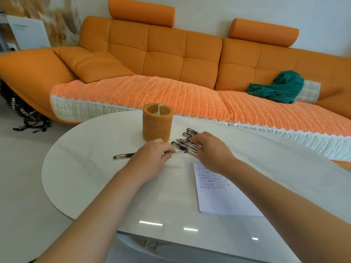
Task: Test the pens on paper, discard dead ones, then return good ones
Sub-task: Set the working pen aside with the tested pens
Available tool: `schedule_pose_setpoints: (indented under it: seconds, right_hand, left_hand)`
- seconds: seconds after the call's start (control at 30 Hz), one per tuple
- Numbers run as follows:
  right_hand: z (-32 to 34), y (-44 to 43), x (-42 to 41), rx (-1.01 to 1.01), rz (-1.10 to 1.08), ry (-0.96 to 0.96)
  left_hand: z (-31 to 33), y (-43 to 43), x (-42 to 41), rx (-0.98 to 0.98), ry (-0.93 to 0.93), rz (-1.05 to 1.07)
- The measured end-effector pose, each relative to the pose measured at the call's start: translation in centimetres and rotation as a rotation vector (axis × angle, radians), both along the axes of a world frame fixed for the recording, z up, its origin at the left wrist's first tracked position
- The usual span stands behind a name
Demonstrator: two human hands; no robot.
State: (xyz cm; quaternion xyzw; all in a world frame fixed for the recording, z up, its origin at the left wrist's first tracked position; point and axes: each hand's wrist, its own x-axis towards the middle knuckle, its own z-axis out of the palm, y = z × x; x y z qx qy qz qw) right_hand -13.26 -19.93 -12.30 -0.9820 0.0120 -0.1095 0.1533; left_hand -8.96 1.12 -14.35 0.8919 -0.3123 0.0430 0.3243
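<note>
Several black-capped clear pens [187, 139] lie side by side on the white table [91, 173], just right of an orange round pen holder [157, 123]. My right hand [210, 150] rests palm down on that row, fingers spread over the pens. My left hand [150, 158] pinches the end of a thin pen [178, 152] that points toward the row. One more pen [123, 155] lies alone to the left of my left hand. A white sheet of paper [222, 196] with rows of scribbled test marks sits at the right, partly under my right forearm.
An orange sofa [163, 59] with a knitted cover runs behind the table, a green cloth [277, 88] on its right seat. A black bag [24, 114] lies on the floor at the left. The table's near edge curves across the bottom.
</note>
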Motion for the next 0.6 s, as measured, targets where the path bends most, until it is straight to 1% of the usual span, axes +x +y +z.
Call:
schedule_pose_setpoints:
  seconds: [0.1, 0.17, 0.27, 0.4, 0.6]
  right_hand:
    - [0.5, -0.3, -2.3, 0.067, 0.095, -0.041]
    - [0.4, -0.7, -3.5, 0.071, 0.133, -0.051]
    - [0.1, -1.8, -4.9, 0.028, 0.137, -0.064]
    - [-0.1, -3.9, -6.2, 0.015, 0.113, -0.069]
    - [-0.1, -6.7, -7.6, 0.030, 0.012, -0.049]
  left_hand:
    - [0.4, -1.5, -0.7, -0.015, -0.005, -0.046]
    - [0.7, -2.7, -1.3, -0.046, -0.009, -0.082]
    - [0.9, -4.4, -2.2, -0.087, -0.012, -0.137]
    - [0.8, -6.3, -2.9, -0.089, -0.038, -0.162]
    - [0.4, -7.4, -2.7, 0.086, -0.073, -0.108]
